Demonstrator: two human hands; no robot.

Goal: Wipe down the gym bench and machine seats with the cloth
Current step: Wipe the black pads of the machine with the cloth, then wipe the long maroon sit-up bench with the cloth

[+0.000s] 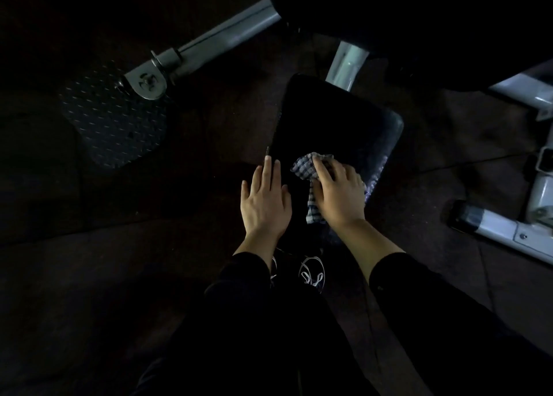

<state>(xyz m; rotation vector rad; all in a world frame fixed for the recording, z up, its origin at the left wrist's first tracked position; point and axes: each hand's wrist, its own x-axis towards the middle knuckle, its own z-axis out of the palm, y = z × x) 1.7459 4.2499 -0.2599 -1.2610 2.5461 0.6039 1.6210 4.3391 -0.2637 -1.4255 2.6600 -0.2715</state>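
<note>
Two hands on the seat pad (335,120), long axis away: left hand (264,201) flat, right hand (338,192) flat atop cloth (305,168).

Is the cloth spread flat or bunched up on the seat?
Bunched up: the cloth lies crumpled under the right hand on the seat.

My right hand (338,192) rests on the cloth (311,171) on the seat (329,120). My left hand (264,199) lies at its left edge. A footplate (116,123) sits farther left.
</note>
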